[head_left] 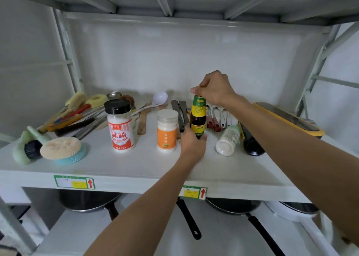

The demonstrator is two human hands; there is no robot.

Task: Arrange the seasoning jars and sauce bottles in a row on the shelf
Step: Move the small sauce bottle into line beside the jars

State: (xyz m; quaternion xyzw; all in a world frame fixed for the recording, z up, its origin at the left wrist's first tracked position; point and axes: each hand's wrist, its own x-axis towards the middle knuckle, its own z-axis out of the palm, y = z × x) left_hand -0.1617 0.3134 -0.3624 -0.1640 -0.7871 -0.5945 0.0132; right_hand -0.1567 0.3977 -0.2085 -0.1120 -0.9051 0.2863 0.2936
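Note:
A dark sauce bottle with yellow and green labels stands upright on the white shelf. My right hand grips its cap from above, and my left hand holds its base. Left of it stands a white jar with an orange label. Further left is a black-lidded jar with a red label. A white bottle with a green label lies on its side to the right, beside a dark bottle that also lies flat.
Brushes and sponges sit at the shelf's left, with knives, a wooden spatula and a white ladle behind the jars. Spoons and forks lie behind the sauce bottle. A yellow-edged appliance is at the right. Pans hang below.

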